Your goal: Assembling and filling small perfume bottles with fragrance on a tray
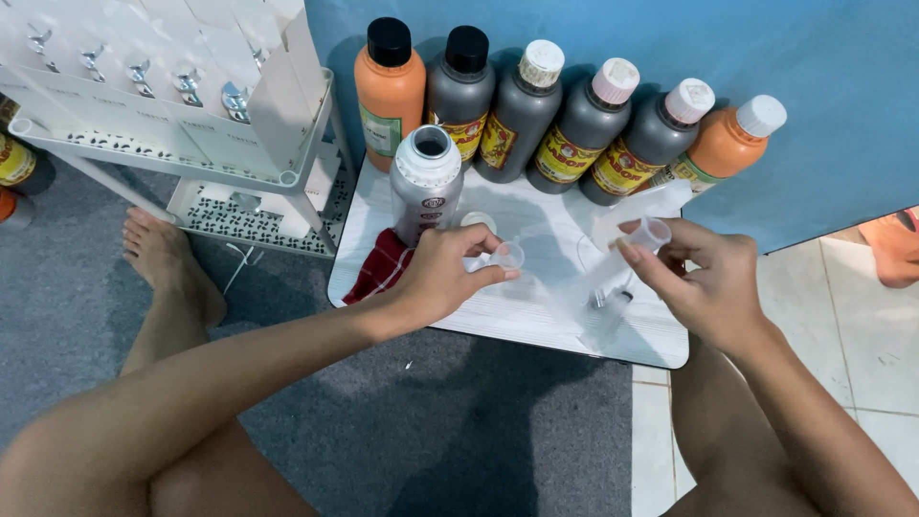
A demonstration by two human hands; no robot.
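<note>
Against blue wall, six labelled bottles (565,120); left hand (442,273) pinches small cup (505,256), right hand (713,278) grips syringe (627,258).

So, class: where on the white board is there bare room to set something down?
On the white board, the near edge between the left hand and right hand is bare. The back is crowded with the bottle row, and the open grey bottle and red cloth fill the left.
</note>
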